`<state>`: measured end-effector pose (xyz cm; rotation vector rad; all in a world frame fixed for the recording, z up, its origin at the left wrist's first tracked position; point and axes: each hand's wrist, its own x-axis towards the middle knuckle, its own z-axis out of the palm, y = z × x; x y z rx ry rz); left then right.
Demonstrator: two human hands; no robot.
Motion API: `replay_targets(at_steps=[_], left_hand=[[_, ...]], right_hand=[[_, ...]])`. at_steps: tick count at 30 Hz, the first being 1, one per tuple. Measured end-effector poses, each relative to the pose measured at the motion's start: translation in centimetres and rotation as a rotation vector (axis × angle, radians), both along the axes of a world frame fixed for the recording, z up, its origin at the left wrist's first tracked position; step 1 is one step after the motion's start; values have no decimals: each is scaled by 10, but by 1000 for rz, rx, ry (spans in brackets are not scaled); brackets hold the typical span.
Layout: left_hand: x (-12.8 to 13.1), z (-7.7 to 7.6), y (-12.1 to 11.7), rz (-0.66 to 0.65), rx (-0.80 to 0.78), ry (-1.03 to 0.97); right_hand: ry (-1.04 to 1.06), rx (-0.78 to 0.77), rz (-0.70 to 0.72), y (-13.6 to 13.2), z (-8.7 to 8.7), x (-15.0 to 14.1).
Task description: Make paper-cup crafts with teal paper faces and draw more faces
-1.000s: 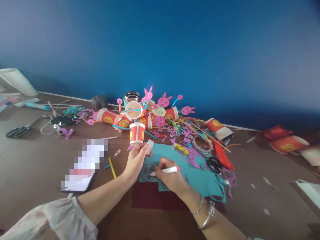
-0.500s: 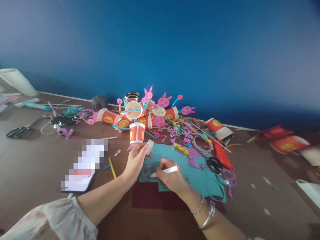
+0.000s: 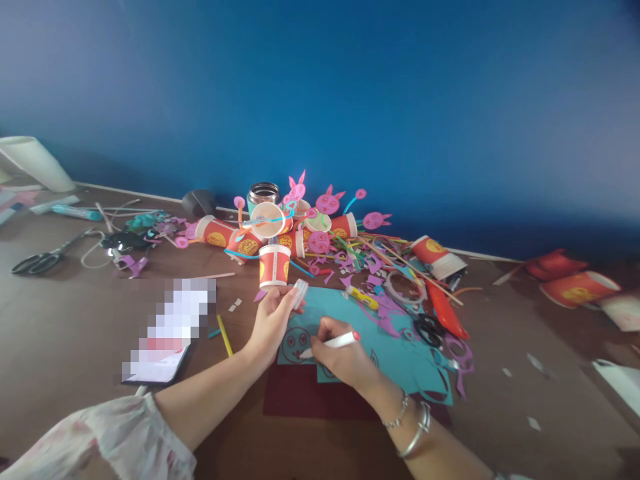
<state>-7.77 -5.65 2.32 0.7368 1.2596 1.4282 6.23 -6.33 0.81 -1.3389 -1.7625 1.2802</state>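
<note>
My right hand [image 3: 340, 352] grips a white marker [image 3: 344, 339] with a red end. Its tip touches the lower part of a round face with heart eyes [image 3: 295, 341], drawn in dark line on a blue paper sheet [image 3: 325, 307]. Between the fingers and thumb of my left hand [image 3: 273, 323] is a small white ribbed piece [image 3: 300, 292], whose kind I cannot make out. That hand rests by the sheet's upper left edge, just in front of an upright red paper cup [image 3: 274, 267]. Part of another drawing on the sheet is covered by my right hand. A dark red sheet [image 3: 290, 393] lies underneath.
Red cups with pink paper animal faces [image 3: 329, 200] crowd the back, near a blue wall. Purple scraps, straws, a yellow cutter [image 3: 362, 297] and black-handled scissors [image 3: 429, 329] lie to the right. A phone [image 3: 167, 340] and grey scissors [image 3: 50, 257] lie left.
The marker tip has made small moves around the mouth of the drawn face, where more dark line now shows. My left hand has stayed in place with the white piece.
</note>
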Motion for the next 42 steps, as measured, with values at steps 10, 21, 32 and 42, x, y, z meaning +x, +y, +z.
replay_targets(at_steps=[10, 21, 32, 42], left_hand=[[1, 1, 0, 13, -12, -7], [0, -1, 0, 12, 1, -15], [1, 1, 0, 23, -9, -20], [1, 2, 0, 28, -9, -28]], right_hand=[[19, -16, -4, 1, -2, 1], [151, -117, -48, 4, 3, 3], [136, 22, -39, 16, 8, 12], [-5, 32, -57, 17, -2, 11]])
